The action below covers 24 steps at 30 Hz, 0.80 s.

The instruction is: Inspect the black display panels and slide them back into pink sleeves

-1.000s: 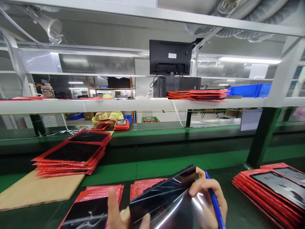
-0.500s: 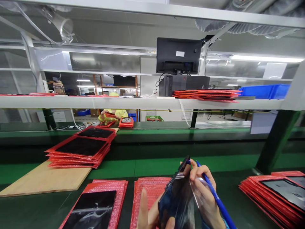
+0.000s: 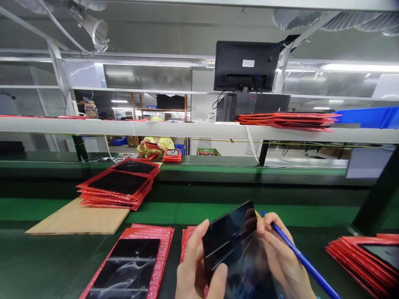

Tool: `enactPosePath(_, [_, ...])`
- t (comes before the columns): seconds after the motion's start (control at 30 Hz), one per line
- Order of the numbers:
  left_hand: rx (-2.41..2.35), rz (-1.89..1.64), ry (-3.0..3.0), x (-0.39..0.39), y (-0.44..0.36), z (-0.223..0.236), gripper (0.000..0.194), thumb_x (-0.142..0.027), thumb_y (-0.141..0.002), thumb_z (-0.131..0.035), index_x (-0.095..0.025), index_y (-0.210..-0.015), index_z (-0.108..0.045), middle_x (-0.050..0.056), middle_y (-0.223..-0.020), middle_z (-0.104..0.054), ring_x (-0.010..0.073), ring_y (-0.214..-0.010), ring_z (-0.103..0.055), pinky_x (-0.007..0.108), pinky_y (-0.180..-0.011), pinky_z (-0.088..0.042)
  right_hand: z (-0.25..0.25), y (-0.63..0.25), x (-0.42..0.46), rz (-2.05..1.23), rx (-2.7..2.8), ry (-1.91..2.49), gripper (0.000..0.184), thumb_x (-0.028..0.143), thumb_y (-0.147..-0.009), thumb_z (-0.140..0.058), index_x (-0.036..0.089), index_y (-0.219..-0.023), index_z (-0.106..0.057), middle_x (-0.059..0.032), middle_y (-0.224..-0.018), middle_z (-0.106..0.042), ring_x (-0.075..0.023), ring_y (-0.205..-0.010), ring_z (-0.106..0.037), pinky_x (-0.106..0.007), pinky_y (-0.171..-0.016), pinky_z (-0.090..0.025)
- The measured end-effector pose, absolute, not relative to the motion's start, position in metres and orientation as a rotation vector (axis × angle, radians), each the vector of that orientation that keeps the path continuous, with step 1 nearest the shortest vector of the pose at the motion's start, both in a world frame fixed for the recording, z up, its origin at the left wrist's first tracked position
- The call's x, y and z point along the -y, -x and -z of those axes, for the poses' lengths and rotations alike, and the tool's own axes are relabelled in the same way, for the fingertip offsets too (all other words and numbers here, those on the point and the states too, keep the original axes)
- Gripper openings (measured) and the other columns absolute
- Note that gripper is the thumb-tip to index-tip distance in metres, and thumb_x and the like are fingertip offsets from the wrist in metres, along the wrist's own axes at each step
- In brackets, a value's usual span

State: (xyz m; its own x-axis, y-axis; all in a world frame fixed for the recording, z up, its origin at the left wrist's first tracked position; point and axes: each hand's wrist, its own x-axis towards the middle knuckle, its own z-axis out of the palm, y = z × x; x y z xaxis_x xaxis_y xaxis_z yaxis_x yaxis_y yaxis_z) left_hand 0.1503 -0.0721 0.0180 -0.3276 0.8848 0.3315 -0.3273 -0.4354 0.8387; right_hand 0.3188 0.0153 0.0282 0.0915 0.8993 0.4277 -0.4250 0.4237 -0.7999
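My left hand (image 3: 199,265) grips a glossy black screen panel (image 3: 232,241) by its left side, thumb on the front face. The panel is tilted, its glass facing me with light streaks and reflections across it. At the right edge of the panel, the fingertips of my right hand (image 3: 282,249) are pinched together. A long blue pen (image 3: 304,259) is tucked in that same hand, tip pointing up and left. Whether clear film is still between those fingertips I cannot tell. Below the panel, red bubble-wrap pouches (image 3: 187,238) are mostly hidden.
Another black panel (image 3: 127,265) lies on red bubble wrap (image 3: 163,253) at left. Behind it, red-wrapped panels (image 3: 116,182) are stacked on a wooden board (image 3: 75,220). More red pouches (image 3: 358,257) stand at right. A shelf (image 3: 187,128) crosses ahead; a co-worker (image 3: 156,143) sits beyond.
The panel has turned from nearly edge-on to show its front face. The clear film that hung from my right fingers is no longer distinct. The view has shifted left.
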Motion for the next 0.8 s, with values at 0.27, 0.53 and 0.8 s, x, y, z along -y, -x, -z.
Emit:
enactPosePath(0.27, [-0.440,-1.660,-0.757,0.067,-0.138,-0.044,0.054,-0.047,-0.073,-0.069,-0.033,-0.122,-0.053,0.000,-0.082,-0.070,0.0155,-0.065,-0.064,0.026,-0.063,-0.048,-0.027,-0.323,-0.016,-1.284,0.868,0.626,0.030,0.015,-0.055,-0.080,0.024,-0.074,-0.060,0.0038,-0.062,-0.059,-0.0172,-0.073,-0.060,-0.024,-0.069,-0.054])
enactPosePath(0.53, [-0.516,-1.568,-0.632,0.068,-0.129,-0.059,0.044,-0.038,-0.083,-0.058,-0.033,-0.126,-0.046,0.000,-0.089,-0.064,0.0117,-0.064,-0.058,0.019,-0.052,-0.041,-0.021,-0.324,-0.030,-1.533,0.645,0.614,0.038,0.007,-0.049,-0.070,0.023,-0.078,-0.053,0.0073,-0.060,-0.053,-0.0113,-0.055,-0.059,-0.022,-0.058,-0.060])
enactPosePath(0.8, [-0.642,-1.584,-0.582,0.066,-0.128,-0.062,0.044,-0.033,-0.086,-0.059,-0.036,-0.128,-0.045,-0.005,-0.078,-0.060,0.0072,-0.059,-0.055,0.015,-0.057,-0.042,-0.032,-0.318,-0.029,-1.631,0.632,0.537,0.038,0.005,-0.050,-0.067,0.025,-0.071,-0.042,0.0099,-0.058,-0.042,-0.0142,-0.070,-0.064,-0.037,-0.091,-0.059])
